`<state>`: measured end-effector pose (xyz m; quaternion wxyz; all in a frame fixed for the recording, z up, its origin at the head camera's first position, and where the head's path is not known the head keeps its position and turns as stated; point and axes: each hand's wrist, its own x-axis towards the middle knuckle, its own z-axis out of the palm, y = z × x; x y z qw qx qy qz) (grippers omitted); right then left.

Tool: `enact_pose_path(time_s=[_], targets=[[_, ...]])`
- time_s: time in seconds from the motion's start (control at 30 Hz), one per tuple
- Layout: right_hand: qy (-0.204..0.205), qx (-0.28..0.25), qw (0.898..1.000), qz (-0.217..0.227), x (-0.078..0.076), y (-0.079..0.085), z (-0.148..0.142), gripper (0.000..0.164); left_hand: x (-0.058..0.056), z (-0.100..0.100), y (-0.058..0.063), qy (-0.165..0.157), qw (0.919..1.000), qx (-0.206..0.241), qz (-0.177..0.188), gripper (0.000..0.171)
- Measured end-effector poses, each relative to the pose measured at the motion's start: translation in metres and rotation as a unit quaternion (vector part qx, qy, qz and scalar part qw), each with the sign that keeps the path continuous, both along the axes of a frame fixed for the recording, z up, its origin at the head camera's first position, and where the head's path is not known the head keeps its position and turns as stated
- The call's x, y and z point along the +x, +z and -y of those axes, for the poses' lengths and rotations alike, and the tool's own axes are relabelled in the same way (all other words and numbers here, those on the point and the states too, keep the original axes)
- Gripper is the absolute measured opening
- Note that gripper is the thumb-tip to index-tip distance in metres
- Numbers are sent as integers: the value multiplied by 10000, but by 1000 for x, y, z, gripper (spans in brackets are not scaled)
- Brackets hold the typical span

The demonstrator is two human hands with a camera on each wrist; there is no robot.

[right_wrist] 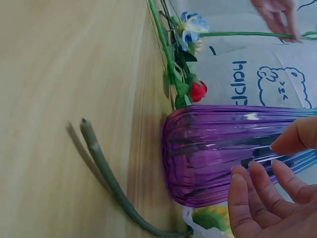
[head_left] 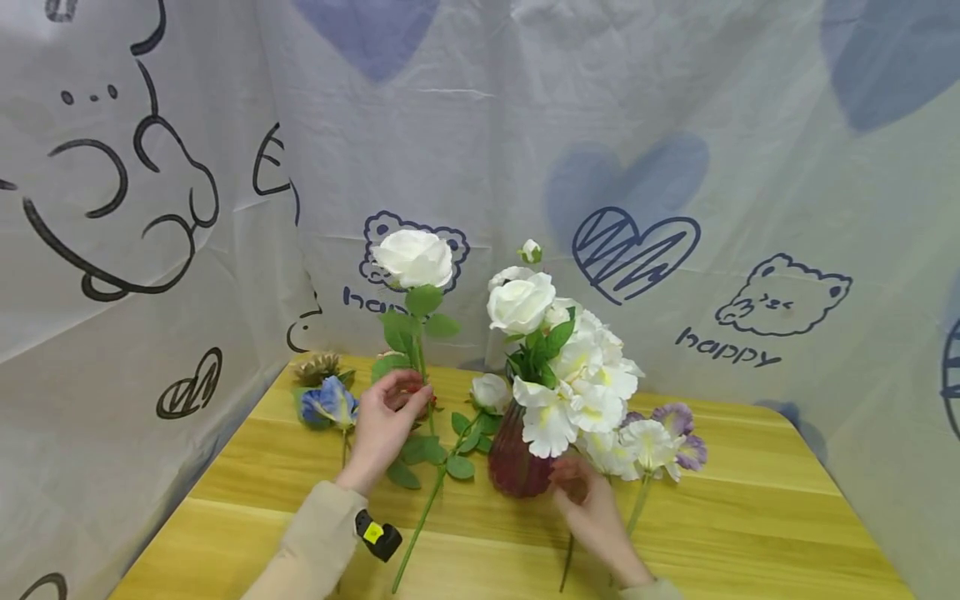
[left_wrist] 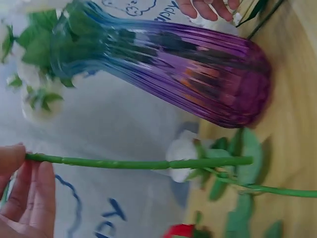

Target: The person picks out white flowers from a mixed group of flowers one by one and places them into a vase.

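Wood-grained counter (head_left: 750, 517) spans the lower frame. Below centre-right, the right hand (head_left: 594, 510) hovers, grip loose and holding nothing, beside a ribbed purple-to-blue vase (head_left: 516, 458) of white flowers (head_left: 596, 375). At centre-left, the left hand (head_left: 388, 427) pinches the stem (left_wrist: 119, 163) of a white rose (head_left: 415, 258), likely to steady it upright, full-petalled and green-leaved, before a cartoon-printed backdrop (head_left: 480, 150).

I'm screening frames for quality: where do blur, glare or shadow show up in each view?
Head view: the right hand looks slightly blurred; left wrist view: the red flower at the bottom edge is soft; right wrist view: a small bright glare on the vase, and a shadow beside the curved stem on the table.
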<state>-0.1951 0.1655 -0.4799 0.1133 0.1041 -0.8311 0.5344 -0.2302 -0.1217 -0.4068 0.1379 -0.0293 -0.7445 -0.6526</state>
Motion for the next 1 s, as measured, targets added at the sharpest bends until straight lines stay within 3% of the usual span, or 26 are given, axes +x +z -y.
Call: enact_pose_path(time_s=[0.1, 0.27, 0.57, 0.7, 1.0], targets=[[-51, 69, 9999, -111, -2, 3, -1, 26, 5, -8, 16, 181, 9978, -253, -578, 18], [-172, 21, 9996, -210, -7, 8, 0, 21, 11, -24, 38, 182, 9907, -358, -1299, 15], [-409, 98, 9984, -384, -15, 13, 3, 21, 14, -44, 62, 71, 9774, -290, -2093, 12], [-435, 92, 9979, -480, -16, 13, 2, 23, 16, -53, 81, -68, 9675, -238, -2517, 12], [-384, 81, 9982, -452, -16, 16, 3, 25, 19, -72, 122, -144, 9359, 69, -3518, 12]])
